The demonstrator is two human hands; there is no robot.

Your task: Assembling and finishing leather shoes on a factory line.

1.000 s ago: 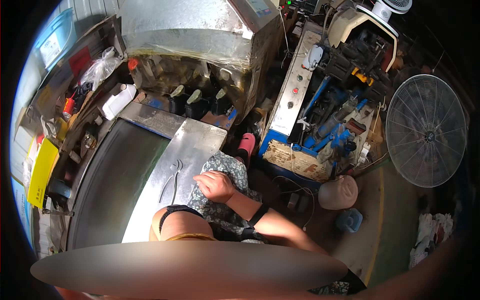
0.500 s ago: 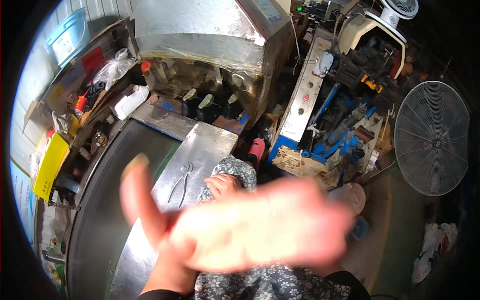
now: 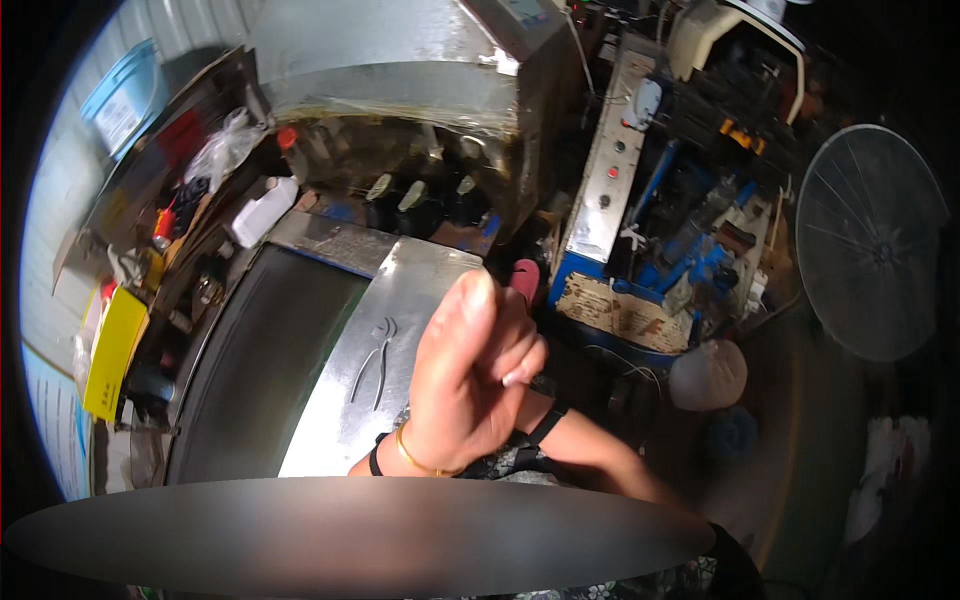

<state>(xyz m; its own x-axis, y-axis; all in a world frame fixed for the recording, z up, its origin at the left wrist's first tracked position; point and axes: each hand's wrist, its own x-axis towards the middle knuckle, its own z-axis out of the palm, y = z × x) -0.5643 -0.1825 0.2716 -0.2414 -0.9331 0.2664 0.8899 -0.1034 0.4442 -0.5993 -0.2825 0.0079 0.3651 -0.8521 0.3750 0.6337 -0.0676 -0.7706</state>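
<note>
Pliers on metal counter, apart from raised, clenched left hand, right hand hidden behind it, grip I cannot tell remotely, printed yellow box, white-labelled blue tub, far left.

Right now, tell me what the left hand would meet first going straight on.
The left hand, pointing up the picture, would probably meet the large metal cabinet first, though its height above the silvery plate is unclear.
</note>
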